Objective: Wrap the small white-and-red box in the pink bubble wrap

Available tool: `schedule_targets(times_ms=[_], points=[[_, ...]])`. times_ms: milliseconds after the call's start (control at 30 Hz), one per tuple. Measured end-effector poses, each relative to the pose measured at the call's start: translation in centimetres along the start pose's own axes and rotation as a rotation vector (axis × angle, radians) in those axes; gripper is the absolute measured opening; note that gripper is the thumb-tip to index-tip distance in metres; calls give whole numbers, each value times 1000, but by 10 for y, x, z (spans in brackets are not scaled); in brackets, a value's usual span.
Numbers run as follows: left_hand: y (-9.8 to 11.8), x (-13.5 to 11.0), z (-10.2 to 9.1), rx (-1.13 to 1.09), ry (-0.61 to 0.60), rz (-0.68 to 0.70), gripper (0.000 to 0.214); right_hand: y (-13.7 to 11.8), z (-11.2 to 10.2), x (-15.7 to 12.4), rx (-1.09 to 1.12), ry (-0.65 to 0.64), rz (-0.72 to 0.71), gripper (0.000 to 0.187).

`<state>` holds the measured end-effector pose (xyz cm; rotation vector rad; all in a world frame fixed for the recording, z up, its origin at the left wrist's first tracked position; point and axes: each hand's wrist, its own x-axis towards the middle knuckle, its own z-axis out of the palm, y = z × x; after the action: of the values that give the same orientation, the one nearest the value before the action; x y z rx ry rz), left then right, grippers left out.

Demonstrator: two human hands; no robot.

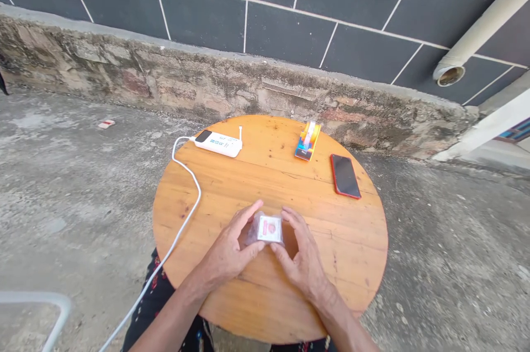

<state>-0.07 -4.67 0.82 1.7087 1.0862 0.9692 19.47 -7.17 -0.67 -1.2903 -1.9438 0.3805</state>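
Note:
A small clear plastic packet with a white and red label (268, 229) is held just above the round wooden table (351, 241), near its middle. My left hand (229, 250) pinches the packet's left side with thumb and fingers. My right hand (300, 255) grips its right side the same way. Both forearms come in from the bottom edge of the head view.
A white power strip (218, 143) lies at the table's far left, its white cable (188, 219) running off the near left edge. An orange and blue packaged item (307, 141) and a red-cased phone (345, 176) lie at the far right. Concrete floor, a low stone ledge and a dark tiled wall surround the table.

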Motion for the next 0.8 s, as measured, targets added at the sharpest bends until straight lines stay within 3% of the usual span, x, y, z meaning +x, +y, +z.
schedule_targets(times_ms=[300,667,800], points=[[-4,-2,-1,37,0,-6,59,2,1,-1,30,-16,88,69],[-7,2,1,20,16,0,49,5,4,4,117,1,135,50],[-6,2,0,23,2,35,49,1,0,4,85,-15,116,52]])
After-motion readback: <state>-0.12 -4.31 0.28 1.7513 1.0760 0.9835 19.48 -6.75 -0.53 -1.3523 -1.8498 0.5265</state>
